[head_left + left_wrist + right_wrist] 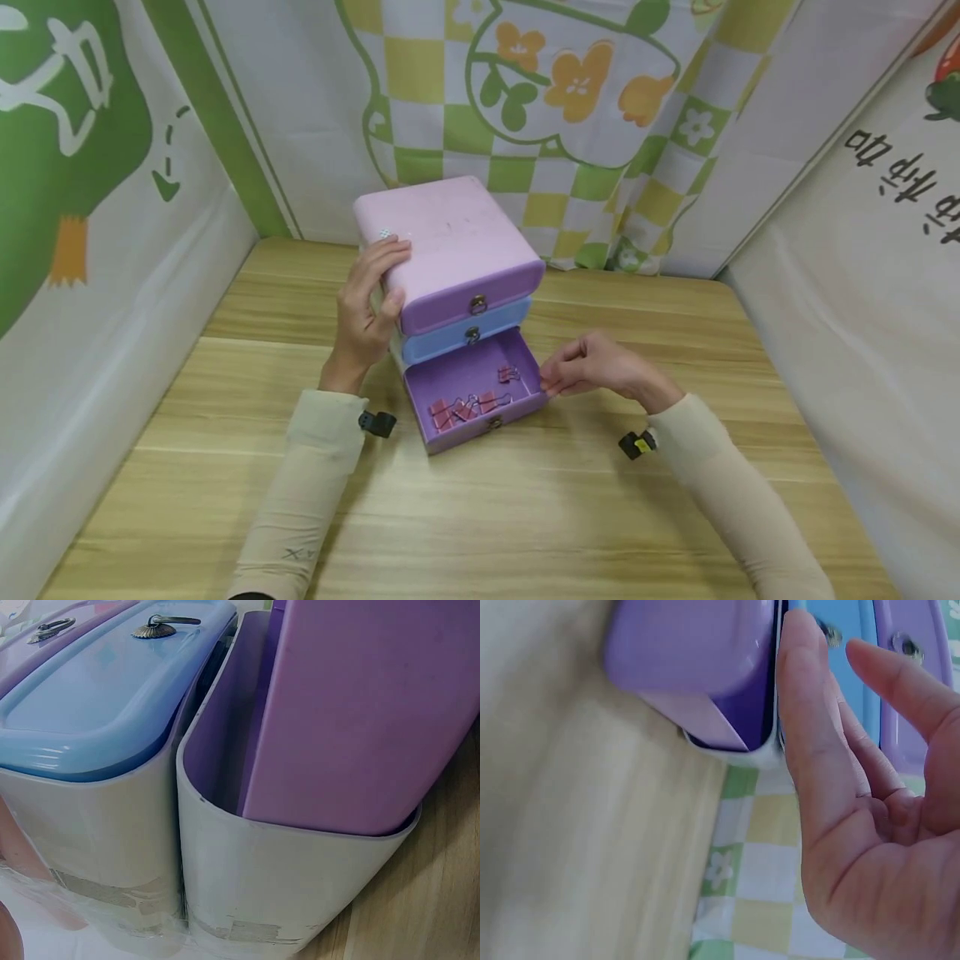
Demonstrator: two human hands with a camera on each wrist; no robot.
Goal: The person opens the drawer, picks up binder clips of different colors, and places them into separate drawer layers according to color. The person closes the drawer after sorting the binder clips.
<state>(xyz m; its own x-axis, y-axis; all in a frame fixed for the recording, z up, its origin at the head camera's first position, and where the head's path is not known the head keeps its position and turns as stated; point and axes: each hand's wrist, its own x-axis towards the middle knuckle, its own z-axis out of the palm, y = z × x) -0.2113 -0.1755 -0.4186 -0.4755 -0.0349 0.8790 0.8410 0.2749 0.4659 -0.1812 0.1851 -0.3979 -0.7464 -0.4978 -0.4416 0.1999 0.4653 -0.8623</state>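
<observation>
A small three-tier drawer chest (450,242) has a pink top, with a purple top drawer (502,287) and a blue middle drawer (498,321), both pushed in. The bottom purple drawer (457,373) is pulled out and holds several pinkish-red binder clips (489,403). My left hand (365,308) rests on the chest's left upper edge, fingers lying over the top. At the right side of the pulled-out drawer is my right hand (592,364), its fingertips close to the rim. The right wrist view shows this hand (855,802) with thumb and forefinger apart; contact with the drawer is unclear.
The chest stands on a wood-grain table (480,525), near its back edge. A checkered curtain (555,175) hangs behind it. Printed fabric walls (847,275) rise on both sides. Metal ring pulls (477,304) stick out from the drawer fronts.
</observation>
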